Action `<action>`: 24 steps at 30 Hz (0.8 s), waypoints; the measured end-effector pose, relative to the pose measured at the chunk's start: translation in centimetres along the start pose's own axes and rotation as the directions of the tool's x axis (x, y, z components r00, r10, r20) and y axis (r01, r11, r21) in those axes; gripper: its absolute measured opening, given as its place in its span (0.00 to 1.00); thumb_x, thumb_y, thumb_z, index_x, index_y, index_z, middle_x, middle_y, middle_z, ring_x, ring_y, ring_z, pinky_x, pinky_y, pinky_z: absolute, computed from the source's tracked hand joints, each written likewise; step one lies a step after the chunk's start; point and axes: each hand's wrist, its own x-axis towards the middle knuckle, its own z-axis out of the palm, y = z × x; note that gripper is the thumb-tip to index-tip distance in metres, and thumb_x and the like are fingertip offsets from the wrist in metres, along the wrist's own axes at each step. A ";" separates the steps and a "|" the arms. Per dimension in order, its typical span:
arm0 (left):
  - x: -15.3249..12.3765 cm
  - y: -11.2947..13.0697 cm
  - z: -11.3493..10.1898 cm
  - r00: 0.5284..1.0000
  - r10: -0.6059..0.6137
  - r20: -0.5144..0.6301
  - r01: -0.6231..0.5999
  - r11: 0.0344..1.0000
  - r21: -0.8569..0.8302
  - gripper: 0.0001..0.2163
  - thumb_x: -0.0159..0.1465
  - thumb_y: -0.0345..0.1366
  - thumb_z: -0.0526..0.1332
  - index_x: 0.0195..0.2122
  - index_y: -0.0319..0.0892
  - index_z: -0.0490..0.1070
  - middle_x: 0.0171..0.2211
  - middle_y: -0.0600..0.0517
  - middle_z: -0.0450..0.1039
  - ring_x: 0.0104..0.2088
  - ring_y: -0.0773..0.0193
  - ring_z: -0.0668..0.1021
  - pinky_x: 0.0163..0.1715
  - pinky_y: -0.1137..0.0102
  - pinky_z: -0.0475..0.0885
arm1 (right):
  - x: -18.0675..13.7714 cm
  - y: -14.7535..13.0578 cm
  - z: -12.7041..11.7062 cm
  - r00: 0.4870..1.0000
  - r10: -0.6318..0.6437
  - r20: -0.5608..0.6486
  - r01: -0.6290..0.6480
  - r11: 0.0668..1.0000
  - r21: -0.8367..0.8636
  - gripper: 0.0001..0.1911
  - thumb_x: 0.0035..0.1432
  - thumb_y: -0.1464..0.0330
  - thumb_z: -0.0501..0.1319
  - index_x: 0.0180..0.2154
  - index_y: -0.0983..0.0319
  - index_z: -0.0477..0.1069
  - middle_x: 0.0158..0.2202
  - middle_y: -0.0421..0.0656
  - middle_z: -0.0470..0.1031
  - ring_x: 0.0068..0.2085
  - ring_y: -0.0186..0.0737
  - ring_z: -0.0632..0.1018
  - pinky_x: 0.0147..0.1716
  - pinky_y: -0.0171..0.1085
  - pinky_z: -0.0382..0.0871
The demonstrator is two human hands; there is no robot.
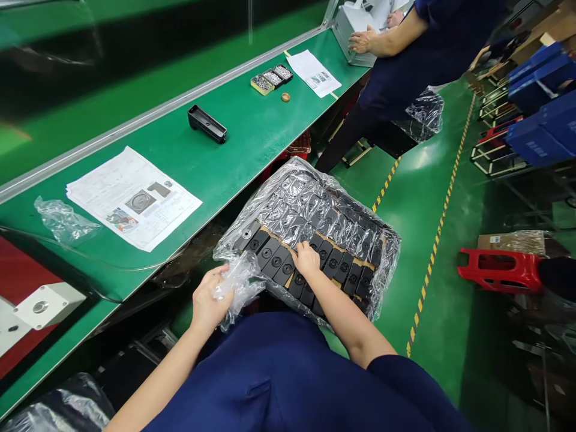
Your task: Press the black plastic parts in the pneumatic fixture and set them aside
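My left hand (209, 300) is closed on a crumpled clear plastic bag (242, 282) at the near left corner of a plastic-lined box (390, 255). Inside the box stand rows of black rectangular housings (276, 262), each with a round recess, and brown cardboard strips between them. Clear film covers the far rows. My right hand (307, 259) reaches in among the near rows with its fingers curled together; what they pinch is hidden. A single black housing (207, 124) lies with its hollow side up on the green bench (243, 153).
Printed sheets (135, 198) and a scrap of clear plastic (65, 221) lie on the bench. Farther along are small bins of screws (272, 79) and a co-worker's hand (363, 41) on a grey case. A white device (49, 306) sits at the left; a red stool (499, 270) stands right.
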 end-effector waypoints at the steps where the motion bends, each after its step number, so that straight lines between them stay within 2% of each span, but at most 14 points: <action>1: -0.1 0.1 0.0 1.000 0.013 0.015 -0.013 1.000 -0.026 0.05 0.57 0.35 0.58 0.25 0.45 0.62 0.45 0.45 0.75 0.45 0.57 0.77 0.45 0.63 0.73 | 0.1 0.0 0.1 1.000 -0.013 0.007 0.013 0.999 -0.030 0.10 0.65 0.64 0.54 0.44 0.62 0.68 0.46 0.50 0.69 0.44 0.44 0.74 0.36 0.37 0.67; 6: -0.7 0.6 0.5 0.996 0.040 0.079 -0.034 0.996 -0.077 0.06 0.58 0.36 0.58 0.26 0.45 0.61 0.44 0.46 0.76 0.44 0.58 0.78 0.47 0.62 0.73 | 0.7 0.1 0.8 0.998 -0.055 0.043 0.061 0.988 -0.140 0.10 0.67 0.69 0.50 0.45 0.64 0.66 0.47 0.52 0.68 0.47 0.45 0.72 0.37 0.37 0.67; 10: -0.8 0.6 0.7 0.990 0.045 0.131 -0.034 0.996 -0.080 0.06 0.58 0.36 0.58 0.26 0.45 0.61 0.43 0.47 0.76 0.46 0.57 0.78 0.50 0.62 0.73 | 1.1 0.1 1.1 0.987 -0.127 0.094 0.142 0.974 -0.174 0.11 0.65 0.76 0.49 0.44 0.65 0.67 0.46 0.51 0.69 0.45 0.42 0.73 0.37 0.35 0.67; 13: -0.8 0.3 0.6 0.989 0.084 0.123 -0.075 0.994 -0.076 0.05 0.57 0.34 0.58 0.26 0.45 0.62 0.43 0.47 0.76 0.46 0.57 0.78 0.50 0.62 0.73 | 0.8 0.2 1.0 0.983 -0.155 0.103 0.172 0.968 -0.184 0.10 0.66 0.74 0.49 0.44 0.64 0.67 0.46 0.51 0.69 0.45 0.42 0.74 0.37 0.34 0.66; 17: -1.0 -0.2 0.4 0.988 0.095 0.119 -0.088 0.994 -0.062 0.03 0.56 0.32 0.58 0.27 0.44 0.63 0.43 0.46 0.76 0.45 0.57 0.78 0.49 0.61 0.74 | 0.4 0.7 0.8 0.991 -0.097 0.092 0.115 0.971 -0.209 0.11 0.68 0.70 0.46 0.44 0.65 0.65 0.47 0.52 0.67 0.41 0.41 0.76 0.35 0.35 0.66; 20: -1.2 -0.6 0.6 0.987 0.119 0.107 -0.113 0.992 -0.063 0.02 0.56 0.31 0.57 0.28 0.43 0.63 0.42 0.47 0.77 0.44 0.58 0.79 0.47 0.62 0.75 | 0.8 0.6 0.5 0.993 -0.051 0.103 0.073 0.973 -0.217 0.10 0.67 0.72 0.47 0.45 0.65 0.64 0.46 0.52 0.68 0.37 0.40 0.77 0.33 0.35 0.65; 24: -1.4 -0.7 0.9 0.980 0.185 0.072 -0.179 0.981 -0.076 0.03 0.55 0.29 0.58 0.29 0.43 0.64 0.41 0.46 0.76 0.44 0.58 0.79 0.45 0.63 0.75 | 1.4 -0.3 0.1 0.993 -0.042 0.109 0.063 0.979 -0.196 0.09 0.65 0.74 0.50 0.46 0.63 0.62 0.41 0.49 0.71 0.37 0.40 0.78 0.33 0.34 0.64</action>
